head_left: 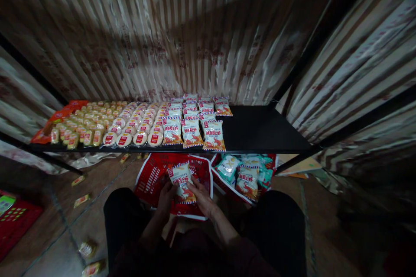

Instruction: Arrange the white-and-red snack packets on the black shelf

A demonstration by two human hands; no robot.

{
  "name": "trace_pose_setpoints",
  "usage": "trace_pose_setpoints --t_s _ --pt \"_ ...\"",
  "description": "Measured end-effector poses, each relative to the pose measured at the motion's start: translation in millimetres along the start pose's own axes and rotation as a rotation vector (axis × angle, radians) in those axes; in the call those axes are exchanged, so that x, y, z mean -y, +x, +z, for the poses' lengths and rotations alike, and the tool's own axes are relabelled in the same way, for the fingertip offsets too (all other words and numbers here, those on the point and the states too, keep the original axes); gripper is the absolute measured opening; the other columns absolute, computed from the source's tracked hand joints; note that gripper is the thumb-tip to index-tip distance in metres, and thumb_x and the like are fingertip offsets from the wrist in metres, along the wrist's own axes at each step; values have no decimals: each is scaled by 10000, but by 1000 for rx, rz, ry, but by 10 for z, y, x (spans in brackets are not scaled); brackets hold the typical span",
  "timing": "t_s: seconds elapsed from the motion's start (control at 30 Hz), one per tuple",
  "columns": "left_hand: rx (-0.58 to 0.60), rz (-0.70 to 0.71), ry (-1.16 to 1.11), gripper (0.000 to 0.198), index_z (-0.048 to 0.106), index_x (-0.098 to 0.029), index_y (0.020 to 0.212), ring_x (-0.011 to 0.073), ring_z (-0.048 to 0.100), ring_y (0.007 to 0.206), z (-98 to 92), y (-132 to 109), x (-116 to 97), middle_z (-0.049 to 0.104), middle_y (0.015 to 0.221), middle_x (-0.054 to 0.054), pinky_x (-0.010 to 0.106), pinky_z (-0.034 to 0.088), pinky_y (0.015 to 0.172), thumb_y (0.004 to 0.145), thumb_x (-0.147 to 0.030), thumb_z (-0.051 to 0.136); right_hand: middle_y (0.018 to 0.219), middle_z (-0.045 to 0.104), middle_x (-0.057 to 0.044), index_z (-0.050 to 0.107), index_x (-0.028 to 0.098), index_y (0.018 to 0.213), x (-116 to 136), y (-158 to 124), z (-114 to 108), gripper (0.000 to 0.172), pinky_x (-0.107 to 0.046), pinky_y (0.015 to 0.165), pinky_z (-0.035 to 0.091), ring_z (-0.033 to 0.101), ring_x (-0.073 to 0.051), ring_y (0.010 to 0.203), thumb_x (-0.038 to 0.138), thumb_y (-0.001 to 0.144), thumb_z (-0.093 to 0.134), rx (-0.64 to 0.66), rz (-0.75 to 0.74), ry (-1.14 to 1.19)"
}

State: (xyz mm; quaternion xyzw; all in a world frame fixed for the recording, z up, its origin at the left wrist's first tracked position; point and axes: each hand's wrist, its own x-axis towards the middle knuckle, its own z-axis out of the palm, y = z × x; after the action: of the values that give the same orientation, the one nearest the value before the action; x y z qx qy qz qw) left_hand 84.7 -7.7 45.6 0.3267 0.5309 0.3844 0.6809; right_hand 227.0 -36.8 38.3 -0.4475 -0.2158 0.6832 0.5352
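Observation:
Between both hands I hold a snack bag [182,178], cream above and orange below, with red lettering. My left hand [167,197] grips its left side and my right hand [201,194] its right side. Under the bag stands a red basket [146,181] with a white rim, its inside dark where I can see it. On the black shelf [260,127] ahead, matching bags [212,135] stand in columns, their fronts facing me. To their left lie rows of round white wrapped cakes [139,137] and small yellow wrapped cakes [87,136].
A second red basket [224,188] at the right holds green packets [228,166] and another snack bag [247,181]. An orange bag [55,121] lies at the shelf's left end. Several yellow packets [81,200] are on the floor, near a red crate [19,220]. A striped curtain [195,30] hangs behind.

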Motion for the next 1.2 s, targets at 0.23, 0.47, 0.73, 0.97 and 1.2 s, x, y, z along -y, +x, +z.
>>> trace_pose_setpoints --t_s 0.23,0.47,0.73,0.97,1.2 --pt "-45 79 80 549 655 -154 930 232 658 771 78 -97 -127 710 865 63 317 528 650 591 -581 720 1040 715 -44 576 249 1169 94 18 89 619 -431 900 488 670 -267 955 490 635 776 26 -42 -153" --pt "-180 139 -17 545 646 -158 973 229 669 827 191 -115 -157 710 896 67 311 535 706 586 -529 744 1018 714 -24 576 248 1183 241 46 138 603 -409 916 467 660 -246 953 473 658 767 37 -79 -213" --pt "-183 131 -100 545 649 -157 920 240 680 811 370 -250 -482 718 896 63 327 539 680 547 -536 768 1012 700 -27 602 241 1141 595 15 230 607 -375 846 485 639 -248 947 563 648 746 113 -152 -304" --pt "-65 227 -5 507 649 -153 912 248 664 840 761 -343 -898 715 870 73 339 534 717 646 -581 699 1038 698 -45 588 232 1160 1039 11 167 573 -379 837 498 648 -234 925 557 703 704 96 -236 -282" --pt "14 318 66 496 642 -165 1040 260 654 896 1324 -173 -970 705 990 98 349 530 741 729 -551 628 1088 698 -55 602 236 1177 1615 -125 -135 539 -390 862 509 644 -254 993 512 725 703 7 -320 -239"
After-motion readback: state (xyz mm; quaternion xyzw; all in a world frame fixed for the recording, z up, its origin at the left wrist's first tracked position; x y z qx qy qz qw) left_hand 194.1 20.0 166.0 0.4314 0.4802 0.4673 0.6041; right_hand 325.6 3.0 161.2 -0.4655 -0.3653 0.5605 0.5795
